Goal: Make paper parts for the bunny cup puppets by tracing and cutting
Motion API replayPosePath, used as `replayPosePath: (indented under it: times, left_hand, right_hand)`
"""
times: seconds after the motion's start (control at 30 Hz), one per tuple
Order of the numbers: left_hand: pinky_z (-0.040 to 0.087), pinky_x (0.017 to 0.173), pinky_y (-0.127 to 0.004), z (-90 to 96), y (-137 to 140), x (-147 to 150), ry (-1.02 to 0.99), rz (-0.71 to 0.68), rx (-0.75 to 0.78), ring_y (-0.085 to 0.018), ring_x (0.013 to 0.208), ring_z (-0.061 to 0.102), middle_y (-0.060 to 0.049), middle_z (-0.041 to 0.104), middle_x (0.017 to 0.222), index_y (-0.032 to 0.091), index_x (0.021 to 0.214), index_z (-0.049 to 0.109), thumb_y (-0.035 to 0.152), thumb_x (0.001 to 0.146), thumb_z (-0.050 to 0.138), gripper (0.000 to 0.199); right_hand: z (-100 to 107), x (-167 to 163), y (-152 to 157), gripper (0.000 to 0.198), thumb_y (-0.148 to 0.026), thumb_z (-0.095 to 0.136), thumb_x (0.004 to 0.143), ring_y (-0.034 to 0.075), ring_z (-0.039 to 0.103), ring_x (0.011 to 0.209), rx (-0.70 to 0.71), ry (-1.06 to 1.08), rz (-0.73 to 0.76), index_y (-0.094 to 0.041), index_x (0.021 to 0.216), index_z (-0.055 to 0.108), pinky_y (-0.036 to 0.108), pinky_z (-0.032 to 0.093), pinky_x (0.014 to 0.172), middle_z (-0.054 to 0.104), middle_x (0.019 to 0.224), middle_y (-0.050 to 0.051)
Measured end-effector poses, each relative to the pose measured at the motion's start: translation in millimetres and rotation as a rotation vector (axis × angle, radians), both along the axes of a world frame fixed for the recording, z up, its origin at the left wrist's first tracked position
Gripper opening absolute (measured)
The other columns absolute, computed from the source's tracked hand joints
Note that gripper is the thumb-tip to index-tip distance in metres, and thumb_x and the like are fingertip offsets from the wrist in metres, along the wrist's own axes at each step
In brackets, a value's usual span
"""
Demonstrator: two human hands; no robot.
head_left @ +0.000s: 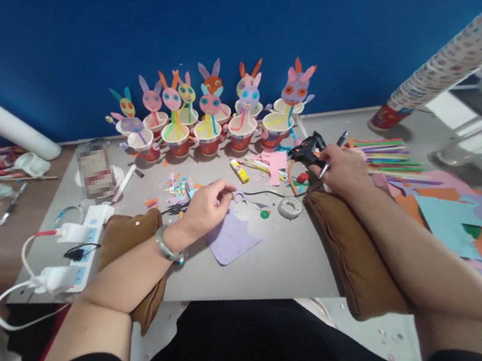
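My left hand (214,204) is over a cut sheet of light purple paper (234,244), fingers loosely bent, with no object visible in them. A bracelet circles that wrist. My right hand (345,169) grips a pen (324,168), its silver tip pointing down to the left and its dark end showing past the fingers. Just left of this hand lies a black glue gun (307,148). A roll of tape (290,207) sits between the two hands, with a small green disc (265,214) beside it. Dark-handled scissors (176,207) lie partly behind my left hand.
Paper cups (209,139) with rabbit-faced figures stand in rows at the back. A yellow glue stick (239,171) and paper scraps lie before them. Brown cushions (349,261) lie under both forearms. A power strip (91,247) is at left; coloured sticks (386,157) and stacked cups (442,63) at right.
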State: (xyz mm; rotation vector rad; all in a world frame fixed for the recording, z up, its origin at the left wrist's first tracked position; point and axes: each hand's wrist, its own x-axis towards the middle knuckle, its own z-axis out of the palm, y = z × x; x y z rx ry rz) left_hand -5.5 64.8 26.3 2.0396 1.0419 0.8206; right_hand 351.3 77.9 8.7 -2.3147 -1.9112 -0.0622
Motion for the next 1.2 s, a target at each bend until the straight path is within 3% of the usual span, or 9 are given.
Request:
replayPosePath:
  times: [0.2,0.37,0.57,0.93,1.2]
  left_hand:
    - [0.05,0.056,-0.018,7.8,9.7,-4.7,-0.413,0.098,-0.079,-0.007,0.061,0.063,-0.003,0.073,0.086,0.017,0.1,0.06,0.015,0.09,0.055,0.011]
    - [0.047,0.05,-0.018,18.6,16.9,-9.7,-0.554,0.143,-0.073,-0.006,0.058,0.062,-0.001,0.071,0.086,0.019,0.099,0.057,0.018,0.092,0.057,0.008]
    - [0.046,0.05,-0.019,28.0,31.4,-19.8,-0.707,0.253,0.013,-0.005,0.056,0.059,0.002,0.068,0.082,0.022,0.099,0.054,0.025,0.096,0.056,0.005]
    - [0.041,0.047,-0.021,27.5,33.5,-20.6,-0.768,0.255,-0.004,-0.005,0.051,0.054,0.004,0.064,0.076,0.022,0.097,0.055,0.033,0.099,0.056,0.011]
    - [0.039,0.043,-0.019,28.1,29.5,-17.9,-0.797,0.196,-0.04,-0.004,0.047,0.052,0.005,0.064,0.072,0.022,0.095,0.054,0.032,0.092,0.06,0.012]
  right_hand:
    - [-15.1,7.3,5.1,0.029,-0.04,0.062,0.086,0.029,0.057,0.093,0.072,0.0,0.015,-0.019,0.104,0.063,0.037,0.042,0.08,0.066,0.096,0.014]
    - [-22.6,13.4,8.3,0.029,-0.044,0.061,0.084,0.028,0.058,0.087,0.135,0.031,0.055,-0.02,0.101,0.063,0.038,0.044,0.077,0.063,0.087,0.01]
    - [-23.1,13.2,9.4,0.03,-0.046,0.059,0.085,0.029,0.059,0.087,0.077,0.002,0.141,-0.021,0.101,0.061,0.04,0.047,0.081,0.064,0.088,0.011]
    - [-12.8,2.3,4.7,0.031,-0.044,0.058,0.089,0.029,0.057,0.088,0.005,0.014,0.093,-0.019,0.106,0.061,0.039,0.046,0.084,0.063,0.094,0.016]
    - [-10.1,0.9,3.3,0.032,-0.043,0.055,0.089,0.03,0.058,0.091,-0.017,-0.001,0.1,-0.018,0.108,0.061,0.039,0.046,0.085,0.063,0.096,0.017]
